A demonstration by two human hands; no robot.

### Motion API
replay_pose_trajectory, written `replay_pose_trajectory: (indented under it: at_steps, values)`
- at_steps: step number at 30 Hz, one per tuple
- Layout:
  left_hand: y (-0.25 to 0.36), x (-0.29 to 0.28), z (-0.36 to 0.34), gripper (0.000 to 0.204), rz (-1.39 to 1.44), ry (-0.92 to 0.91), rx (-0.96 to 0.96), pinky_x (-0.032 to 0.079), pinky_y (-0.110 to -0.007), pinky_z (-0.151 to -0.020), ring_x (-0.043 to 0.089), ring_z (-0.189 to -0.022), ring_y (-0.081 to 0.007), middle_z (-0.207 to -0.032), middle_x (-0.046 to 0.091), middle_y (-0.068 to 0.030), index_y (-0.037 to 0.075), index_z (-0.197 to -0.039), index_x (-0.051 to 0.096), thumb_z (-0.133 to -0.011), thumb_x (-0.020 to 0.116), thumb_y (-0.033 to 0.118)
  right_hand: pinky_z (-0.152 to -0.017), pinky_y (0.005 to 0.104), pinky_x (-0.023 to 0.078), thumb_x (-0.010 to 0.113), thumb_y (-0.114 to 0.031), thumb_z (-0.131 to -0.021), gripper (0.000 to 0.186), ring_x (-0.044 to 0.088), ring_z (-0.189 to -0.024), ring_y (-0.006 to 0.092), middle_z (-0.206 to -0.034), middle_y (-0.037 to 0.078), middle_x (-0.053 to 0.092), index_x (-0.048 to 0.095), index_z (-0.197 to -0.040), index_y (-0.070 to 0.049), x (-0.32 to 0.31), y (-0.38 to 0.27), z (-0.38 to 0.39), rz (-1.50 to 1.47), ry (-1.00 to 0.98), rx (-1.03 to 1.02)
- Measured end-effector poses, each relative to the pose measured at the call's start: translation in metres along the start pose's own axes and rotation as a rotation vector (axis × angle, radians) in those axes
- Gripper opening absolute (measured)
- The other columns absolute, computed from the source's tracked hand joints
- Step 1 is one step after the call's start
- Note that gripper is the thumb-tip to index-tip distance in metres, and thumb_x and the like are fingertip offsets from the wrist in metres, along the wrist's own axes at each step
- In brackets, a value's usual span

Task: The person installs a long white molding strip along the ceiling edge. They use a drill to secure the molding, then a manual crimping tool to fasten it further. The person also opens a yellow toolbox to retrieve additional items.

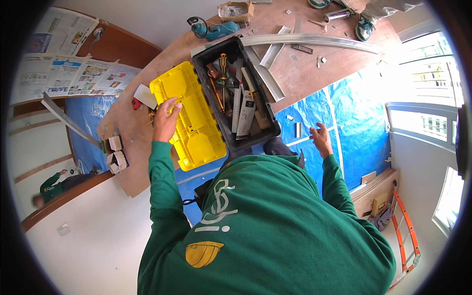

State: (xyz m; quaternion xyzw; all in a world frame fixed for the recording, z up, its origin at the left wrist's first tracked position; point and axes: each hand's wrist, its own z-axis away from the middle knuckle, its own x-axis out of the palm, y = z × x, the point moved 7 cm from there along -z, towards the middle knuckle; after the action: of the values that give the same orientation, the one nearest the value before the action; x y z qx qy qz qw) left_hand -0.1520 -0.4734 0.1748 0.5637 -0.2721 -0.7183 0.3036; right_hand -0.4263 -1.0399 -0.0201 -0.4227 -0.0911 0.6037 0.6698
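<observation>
A black toolbox [275, 129] stands in front of me, its yellow lid [189, 110] swung back to the left. Inside lie an orange-handled screwdriver [223, 63], a flat pale metal blade [247, 115] and several other hand tools, partly covering one another. My left hand [166, 119] is at the lid's outer edge, fingers apart and holding nothing; whether it touches the lid I cannot tell. Off to the right of the box, my right hand [322, 140] hangs over the blue sheet, empty, with its fingers spread and slightly bent.
Beyond the toolbox lie a teal power tool [216, 31], a small open carton [236, 11] and metal channels [273, 49]. Another person's shoe [365, 28] is at the far right. Small boxes [116, 161] stand left; an orange ladder [405, 226] leans right. Blue sheeting [354, 142] covers the floor.
</observation>
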Motion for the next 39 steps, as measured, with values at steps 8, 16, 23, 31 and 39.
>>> replay_pose_trajectory:
  at_steps: [8, 16, 23, 31, 39]
  values:
    - [0.028, 0.007, -0.012, 0.047, -0.006, -0.072, 0.043, 0.050, -0.040, -0.109, 0.064, -0.129, -0.0277, -0.138, 0.069, -0.0167, 0.000, -0.140, 0.064, -0.105, 0.070, 0.032, -0.068, 0.0429, 0.053, 0.069, -0.038, -0.099, 0.042, 0.072, -0.085, 0.0229, -0.102, 0.008, 0.074, 0.063, -0.130, -0.010, 0.006, 0.150, 0.008, -0.157, -0.076, 0.361]
    - [0.000, 0.003, 0.012, 0.048, 0.024, -0.092, -0.022, 0.051, -0.038, -0.108, 0.065, -0.127, -0.0252, -0.132, 0.071, -0.0162, 0.000, -0.140, 0.063, -0.105, 0.070, 0.032, -0.070, 0.0492, 0.051, 0.069, -0.033, -0.100, 0.031, 0.070, -0.086, 0.0255, -0.102, 0.010, 0.071, 0.066, -0.121, -0.010, -0.015, 0.329, 0.072, -0.030, -0.106, 0.550]
    - [0.086, 0.029, 0.079, 0.045, 0.082, -0.288, 0.084, 0.052, -0.036, -0.102, 0.068, -0.116, -0.0219, -0.121, 0.073, -0.0100, 0.004, -0.137, 0.067, -0.105, 0.071, 0.035, -0.070, 0.0474, 0.052, 0.069, -0.033, -0.099, 0.038, 0.071, -0.087, 0.0245, -0.106, 0.010, 0.071, 0.065, -0.128, -0.009, -0.014, 0.279, 0.056, -0.138, -0.127, 0.450]
    - [0.329, -0.011, 0.213, 0.026, 0.483, -0.668, 1.037, 0.060, -0.044, -0.086, 0.074, -0.096, -0.0322, -0.113, 0.076, -0.0109, 0.006, -0.125, 0.071, -0.107, 0.060, 0.021, -0.073, 0.0451, 0.053, 0.072, -0.040, -0.096, 0.040, 0.072, -0.087, 0.0233, -0.103, 0.007, 0.073, 0.067, -0.126, -0.014, -0.014, 0.165, -0.008, -0.139, -0.090, 0.447]
    - [0.366, -0.045, 0.241, 0.030, 0.526, -0.169, 1.037, 0.061, -0.042, -0.080, 0.076, -0.091, -0.0264, -0.102, 0.076, -0.0022, 0.023, -0.121, 0.077, -0.094, 0.075, 0.035, -0.080, 0.0432, 0.055, 0.066, -0.039, -0.102, 0.047, 0.072, -0.096, 0.0234, -0.113, 0.010, 0.073, 0.064, -0.138, -0.009, 0.000, 0.106, -0.051, -0.084, -0.199, 0.325]
